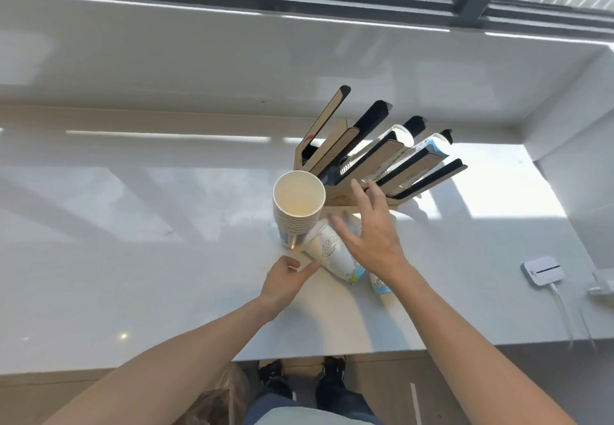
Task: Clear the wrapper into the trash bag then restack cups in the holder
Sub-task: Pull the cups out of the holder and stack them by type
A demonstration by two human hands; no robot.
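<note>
A wooden cup holder (345,192) with black slats stands on the white counter (166,275); two of its slots hold cups. In front of it an upright stack of paper cups (299,205) shows its open mouth. A stack of printed white cups (332,255) lies on its side beside that, with what looks like clear film at its far end. Another printed cup (378,284) lies partly hidden under my right wrist. My left hand (285,280) pinches the near end of the lying stack. My right hand (373,235) hovers over it with spread fingers, holding nothing.
A translucent bag (219,398) sits on the floor below the counter edge, beside my feet. A white box (543,271) with a cable lies at the right. A raised ledge and a window run behind the holder, and a white wall closes off the right end.
</note>
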